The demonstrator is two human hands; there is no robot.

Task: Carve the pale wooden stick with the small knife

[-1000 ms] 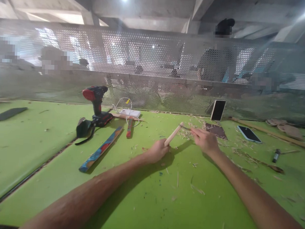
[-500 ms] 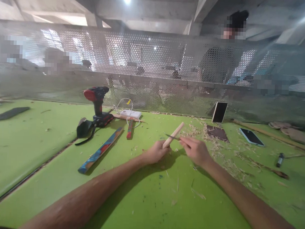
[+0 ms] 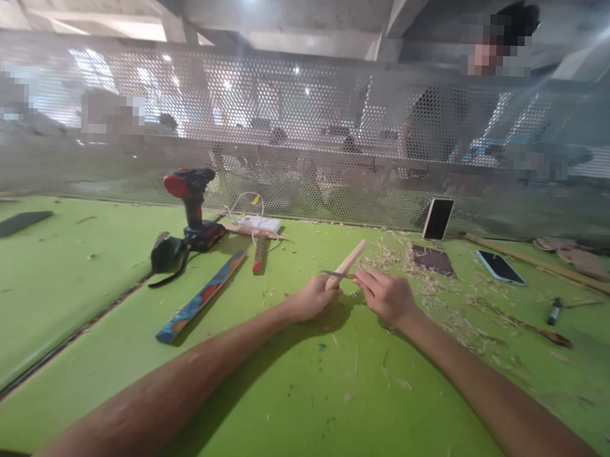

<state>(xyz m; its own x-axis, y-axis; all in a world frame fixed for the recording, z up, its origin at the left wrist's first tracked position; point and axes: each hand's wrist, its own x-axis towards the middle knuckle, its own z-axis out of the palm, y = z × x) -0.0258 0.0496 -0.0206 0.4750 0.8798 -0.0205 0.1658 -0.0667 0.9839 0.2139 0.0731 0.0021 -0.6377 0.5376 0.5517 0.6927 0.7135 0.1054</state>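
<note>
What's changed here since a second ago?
The right hand has moved the thin tool along the wooden stick, from its far end toward the left hand. Behind the perforated screen, a person's head has shifted rightward. Neither hand let go; the drill and long painted strip stayed put.

And there's no word, number or brand to be read anywhere! Toward the far edge of the bench (image 3: 279,401), the yellow tag (image 3: 256,199) on the white cable (image 3: 244,194) is a blur, the cordless drill (image 3: 194,211) gives up no legible lettering, and the small black tube's (image 3: 552,320) pale band is too tiny.
</note>
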